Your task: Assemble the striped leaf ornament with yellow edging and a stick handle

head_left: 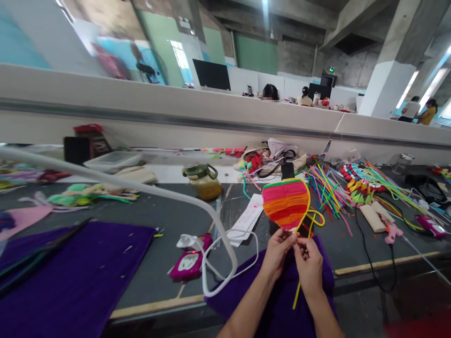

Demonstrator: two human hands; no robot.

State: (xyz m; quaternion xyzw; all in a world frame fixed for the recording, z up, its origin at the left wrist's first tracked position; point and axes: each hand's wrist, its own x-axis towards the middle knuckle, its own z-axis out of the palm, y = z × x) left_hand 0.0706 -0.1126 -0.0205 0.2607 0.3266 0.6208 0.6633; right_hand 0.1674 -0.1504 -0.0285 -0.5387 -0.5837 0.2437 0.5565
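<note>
Nearest the lens, at the bottom centre of the frame, two bare forearms are rising from a draped purple cloth (278,305) that is lying over the near edge of the dark grey worktable (155,277). The left hand (278,251) is pinching, thumb and fingers closed, the lower tip of a heart-shaped piece wound in pink, orange, red and green fuzzy wire with a yellow rim (286,203), which is standing up just right of the middle of the frame, above both hands. The right hand (308,265) is touching the left one, its fingers curled shut around a yellow fuzzy wire stem (298,293) that is hanging down past the wrist.

Starting at the lower left of the frame, a large flat sheet of purple felt (73,277) is covering the tabletop. A white curved hose-like tube (141,190) is sweeping from the left edge down towards the centre, ending near a magenta and white gadget (188,263). Behind it, a squat jar of amber liquid with a green lid (203,180) is standing at mid-height. White paper sheets (246,220) are lying just left of the heart. On the right, a loose heap of multicoloured fuzzy wires (329,192) is spreading across the table, and a pink glue gun (391,232) is lying farther right, beside a black cable (366,253)
</note>
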